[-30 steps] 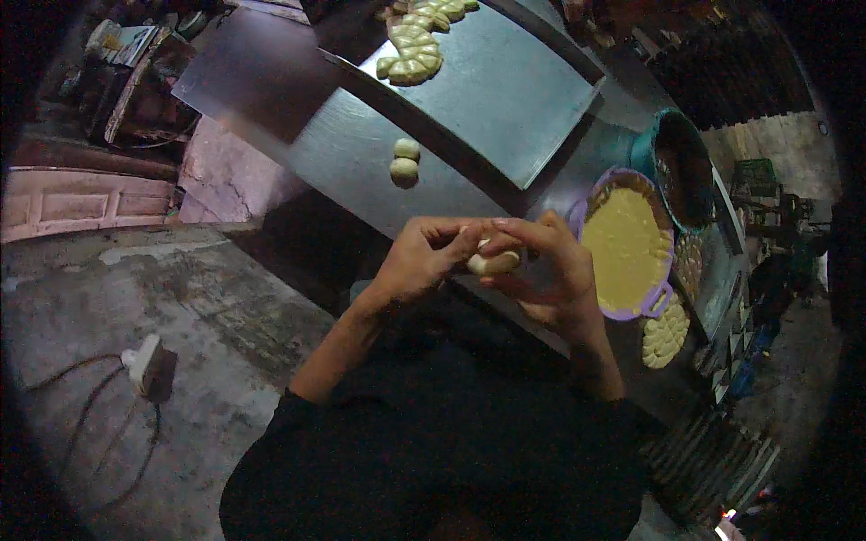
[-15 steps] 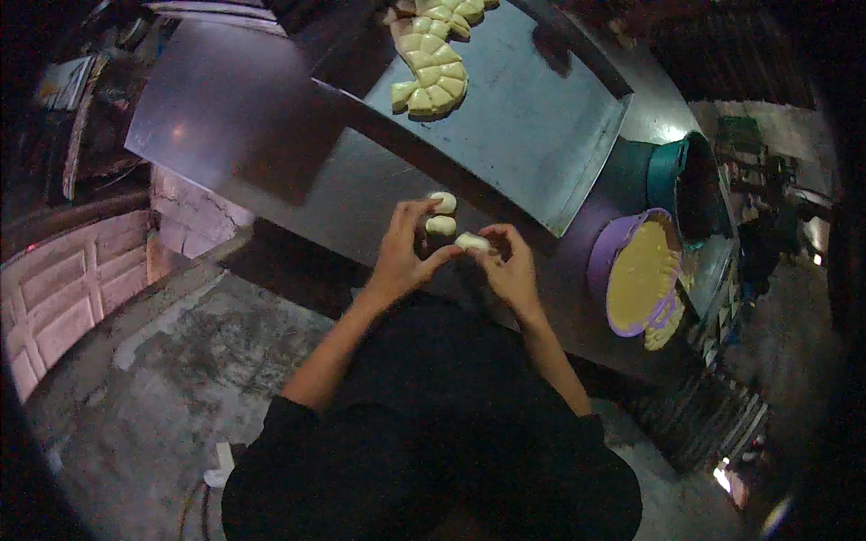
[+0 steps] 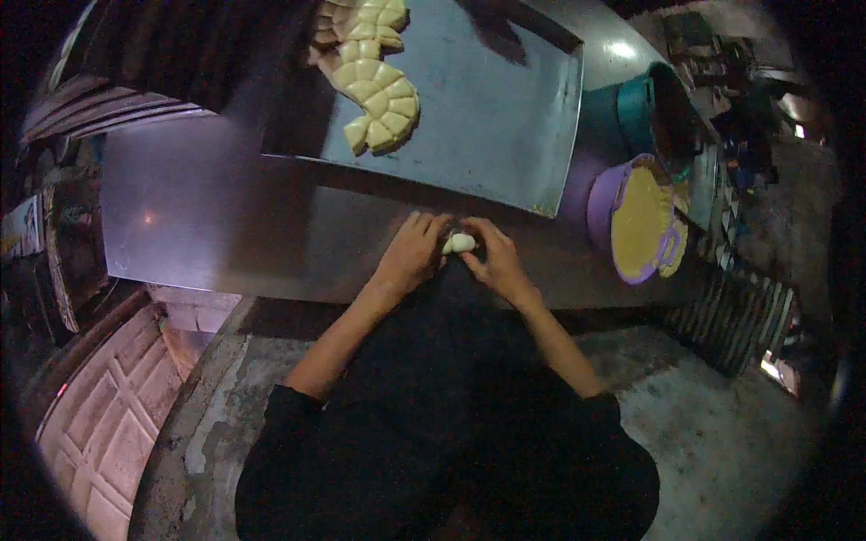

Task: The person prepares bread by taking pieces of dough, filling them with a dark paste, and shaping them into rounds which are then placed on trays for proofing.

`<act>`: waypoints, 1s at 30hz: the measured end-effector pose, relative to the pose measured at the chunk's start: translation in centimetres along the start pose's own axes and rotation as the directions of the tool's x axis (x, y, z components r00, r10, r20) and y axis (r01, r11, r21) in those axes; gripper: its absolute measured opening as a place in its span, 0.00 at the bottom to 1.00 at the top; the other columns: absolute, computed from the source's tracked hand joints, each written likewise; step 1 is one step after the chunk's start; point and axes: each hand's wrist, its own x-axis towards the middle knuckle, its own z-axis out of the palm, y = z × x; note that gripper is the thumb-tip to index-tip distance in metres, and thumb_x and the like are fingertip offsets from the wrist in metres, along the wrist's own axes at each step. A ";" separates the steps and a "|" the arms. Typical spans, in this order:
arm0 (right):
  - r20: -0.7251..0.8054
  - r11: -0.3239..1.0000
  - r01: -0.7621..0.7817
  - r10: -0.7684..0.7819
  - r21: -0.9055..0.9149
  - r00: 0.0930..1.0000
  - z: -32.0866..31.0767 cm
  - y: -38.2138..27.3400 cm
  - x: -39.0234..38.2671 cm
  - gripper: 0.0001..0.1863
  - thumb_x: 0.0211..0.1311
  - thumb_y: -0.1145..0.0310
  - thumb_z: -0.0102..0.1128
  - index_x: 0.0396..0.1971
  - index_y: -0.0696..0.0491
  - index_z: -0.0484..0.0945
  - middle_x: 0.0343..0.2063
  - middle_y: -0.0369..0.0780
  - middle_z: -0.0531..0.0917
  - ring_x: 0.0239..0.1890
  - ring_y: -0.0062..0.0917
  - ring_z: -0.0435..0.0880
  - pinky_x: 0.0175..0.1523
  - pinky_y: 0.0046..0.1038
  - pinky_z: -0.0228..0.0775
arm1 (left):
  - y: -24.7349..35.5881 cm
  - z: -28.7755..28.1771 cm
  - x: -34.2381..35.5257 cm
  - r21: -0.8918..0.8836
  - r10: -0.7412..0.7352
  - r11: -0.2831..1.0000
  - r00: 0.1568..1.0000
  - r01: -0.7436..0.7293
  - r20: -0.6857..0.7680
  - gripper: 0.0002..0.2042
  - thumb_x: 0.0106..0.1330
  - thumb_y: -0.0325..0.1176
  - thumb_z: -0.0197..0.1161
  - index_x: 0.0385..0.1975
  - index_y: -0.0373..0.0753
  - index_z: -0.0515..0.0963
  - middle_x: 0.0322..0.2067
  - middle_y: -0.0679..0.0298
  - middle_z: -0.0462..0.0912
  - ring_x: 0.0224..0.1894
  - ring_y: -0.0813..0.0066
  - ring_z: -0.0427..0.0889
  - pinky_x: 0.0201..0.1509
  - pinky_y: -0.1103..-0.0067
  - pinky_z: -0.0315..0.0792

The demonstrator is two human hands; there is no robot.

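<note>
Small pale dough pieces (image 3: 463, 242) are between my two hands, low over the metal table and close to my body. My right hand (image 3: 498, 263) pinches one rounded piece, thumb below and fingers above. Curled around the left side of the dough, my left hand (image 3: 415, 248) has its fingertips against it; part of the dough is hidden there. Beyond my hands lies a large metal tray (image 3: 496, 135). On its left part, yellow dough pieces (image 3: 383, 104) sit pressed together in a curving row.
The metal table (image 3: 207, 243) reaches out to the left. At the right stands a purple basin (image 3: 606, 207) with a yellow mass inside, and behind it a teal bucket (image 3: 636, 113). A pale panelled door (image 3: 108, 410) is at the lower left.
My hands have come closer together, and the dough pieces that were apart are now gathered between them. The view has turned, so the tray and basin appear shifted.
</note>
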 end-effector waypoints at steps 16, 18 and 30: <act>0.316 0.583 0.711 -0.641 -0.392 0.700 3.4 -8.8 23.9 0.14 0.51 0.75 0.63 0.40 0.49 0.82 0.40 0.43 0.82 0.45 0.43 0.80 0.49 0.41 0.74 | 0.9 -2.4 -7.0 0.064 -0.191 0.968 0.880 0.242 -0.436 0.21 0.58 0.33 0.69 0.52 0.40 0.76 0.50 0.54 0.77 0.52 0.55 0.76 0.56 0.64 0.70; 0.435 0.549 0.729 -0.585 -0.408 0.684 3.9 -9.3 25.1 0.12 0.52 0.76 0.63 0.38 0.50 0.82 0.40 0.43 0.81 0.44 0.42 0.81 0.49 0.40 0.74 | 1.2 -2.5 -8.4 0.100 -0.197 0.956 0.854 0.277 -0.481 0.17 0.58 0.32 0.68 0.48 0.39 0.78 0.47 0.55 0.78 0.48 0.56 0.78 0.53 0.65 0.72; 0.027 0.640 0.689 -0.739 0.341 0.673 -10.5 -13.1 1.5 0.14 0.50 0.85 0.64 0.37 0.55 0.80 0.39 0.44 0.79 0.42 0.34 0.83 0.45 0.29 0.77 | 13.7 -1.7 -3.2 -0.718 -0.559 0.677 0.522 -0.160 -0.644 0.12 0.75 0.32 0.52 0.52 0.37 0.77 0.44 0.65 0.80 0.45 0.78 0.78 0.50 0.80 0.72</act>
